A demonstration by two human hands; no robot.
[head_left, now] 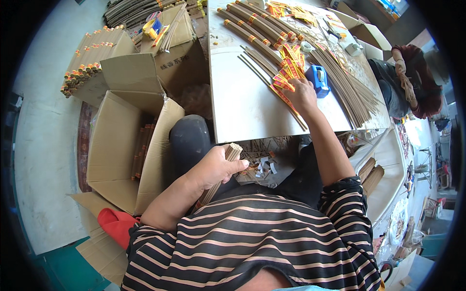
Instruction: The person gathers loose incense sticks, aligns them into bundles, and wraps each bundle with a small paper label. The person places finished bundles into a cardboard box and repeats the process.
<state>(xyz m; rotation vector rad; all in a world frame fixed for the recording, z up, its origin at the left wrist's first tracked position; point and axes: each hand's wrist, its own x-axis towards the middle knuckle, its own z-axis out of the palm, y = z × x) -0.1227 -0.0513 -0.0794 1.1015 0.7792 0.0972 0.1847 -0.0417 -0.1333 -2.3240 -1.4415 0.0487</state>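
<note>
- Before the torso, head view: left hand [216,167] holds 1 bundle of incense sticks [234,151] over the lap, just short of the front edge of the white table [238,111].
- Bundle axis: slants from the shirt front forward and a little to the right; pale cut ends uppermost, lower end close to the striped shirt [272,228].
- Key relation: red-and-yellow paper labels [293,62] lie on the tabletop, ahead and to the right of the bundle. Right hand [302,94] is the nearer, right at the pile; left hand and bundle are well apart from it.
- Left hand state: fingers closed round the bundle, thumb extended to the right across its upper part; some fingers hidden behind the sticks.
- Right hand state: arm reaching forward, fingers curled down at the near end of the labels. Fingertips partly hidden; cannot tell whether a label is pinched or only touched.
- Just right of this hand: 1 blue tape dispenser [318,81]. Beyond that, a spread of loose sticks [345,80], running from far left to near right.
- Far side of the table: several banded bundles [250,24] side by side.
- Left of the legs: 1 open carton [114,140] with banded rolls [143,148] inside.
- Right margin: 1 co-worker [417,82], partly cut up by lens distortion.
</note>
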